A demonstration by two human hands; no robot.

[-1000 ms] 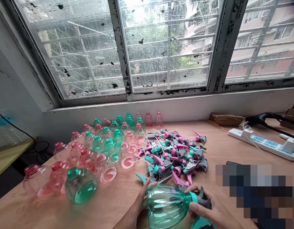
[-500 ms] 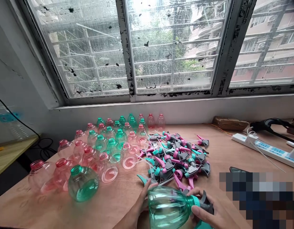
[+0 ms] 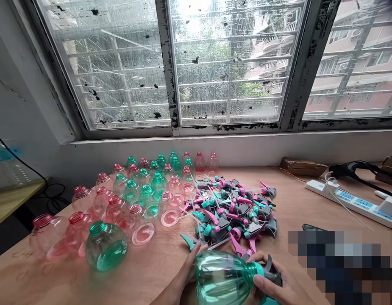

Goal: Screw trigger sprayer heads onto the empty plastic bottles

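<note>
Low in the view, a clear green plastic bottle (image 3: 219,277) lies on its side between my hands. My left hand (image 3: 183,275) is wrapped round its body from the left. My right hand (image 3: 273,288) is closed on the grey and teal spray trigger head (image 3: 269,271) that sits on the bottle's neck. Just beyond them lies a pile of loose pink, teal and grey spray heads (image 3: 234,209).
Several empty pink and green bottles (image 3: 141,195) stand and lie across the left of the wooden table (image 3: 310,209); one green bottle (image 3: 105,248) lies nearest. A white power strip (image 3: 351,201), a black cable and a brown block (image 3: 304,166) sit at the right, under the window.
Only the camera shifted slightly. Both hands stay on the green bottle and its spray head, with small finger movement at the neck.
</note>
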